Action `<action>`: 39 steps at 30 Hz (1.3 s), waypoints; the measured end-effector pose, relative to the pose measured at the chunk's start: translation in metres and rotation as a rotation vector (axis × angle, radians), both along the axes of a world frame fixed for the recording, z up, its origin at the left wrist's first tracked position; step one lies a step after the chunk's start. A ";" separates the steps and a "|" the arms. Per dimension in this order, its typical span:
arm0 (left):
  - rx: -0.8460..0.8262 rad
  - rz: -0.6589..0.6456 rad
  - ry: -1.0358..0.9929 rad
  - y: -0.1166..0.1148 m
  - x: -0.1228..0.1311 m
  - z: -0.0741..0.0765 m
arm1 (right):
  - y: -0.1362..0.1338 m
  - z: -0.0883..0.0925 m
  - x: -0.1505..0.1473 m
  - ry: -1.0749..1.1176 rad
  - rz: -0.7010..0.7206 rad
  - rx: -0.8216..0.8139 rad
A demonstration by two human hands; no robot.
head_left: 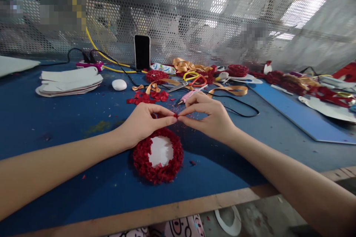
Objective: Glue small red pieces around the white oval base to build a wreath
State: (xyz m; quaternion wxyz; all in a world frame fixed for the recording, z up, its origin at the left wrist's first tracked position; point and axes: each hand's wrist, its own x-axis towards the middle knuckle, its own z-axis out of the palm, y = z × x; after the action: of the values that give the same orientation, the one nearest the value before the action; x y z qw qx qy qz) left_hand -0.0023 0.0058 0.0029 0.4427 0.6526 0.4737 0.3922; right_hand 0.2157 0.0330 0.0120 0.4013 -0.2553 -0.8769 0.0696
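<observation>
Thumb and forefinger of my left hand are pinched together, and they meet the pinched fingertips of my right hand. Between them is a small red fabric piece, mostly covered by the fingers. Just below on the table lies a round disc ringed with ruffled dark red pieces; its white centre is bare. Behind my hands are loose red cut pieces. A pink glue gun lies by my right hand, its nozzle pointing left. Scissors with yellow and orange handles rest farther back.
A stack of white card shapes and a white mouse-like object sit at left. A phone stands against the perforated metal screen. Orange ribbon, black cords, and a blue board lie toward the back and right.
</observation>
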 end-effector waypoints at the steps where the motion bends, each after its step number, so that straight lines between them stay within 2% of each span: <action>1: 0.004 -0.008 0.002 0.000 0.000 0.000 | 0.000 0.000 0.000 -0.002 0.006 -0.011; 5: -0.003 -0.084 0.035 0.000 -0.002 0.002 | -0.001 0.003 0.003 -0.042 0.068 -0.074; 10: 0.020 -0.229 0.059 0.000 -0.006 0.006 | -0.006 0.008 0.003 -0.163 0.240 -0.121; 13: 0.044 -0.274 0.066 0.000 -0.007 0.007 | -0.009 0.010 0.002 -0.147 0.271 -0.118; 23: -0.015 -0.251 0.011 0.001 -0.007 0.005 | -0.008 0.009 0.000 -0.033 0.231 -0.096; 31: -0.005 -0.267 0.057 0.000 -0.005 0.008 | -0.009 0.009 -0.004 -0.047 0.231 -0.048; 39: -0.087 -0.186 -0.065 0.000 -0.001 0.005 | -0.010 0.010 -0.004 -0.078 0.160 -0.093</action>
State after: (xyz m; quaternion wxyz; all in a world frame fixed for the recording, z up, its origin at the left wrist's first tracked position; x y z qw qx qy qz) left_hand -0.0034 0.0056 0.0075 0.5201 0.6608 0.4131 0.3496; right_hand 0.2120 0.0226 0.0219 0.3477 -0.2055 -0.9053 0.1318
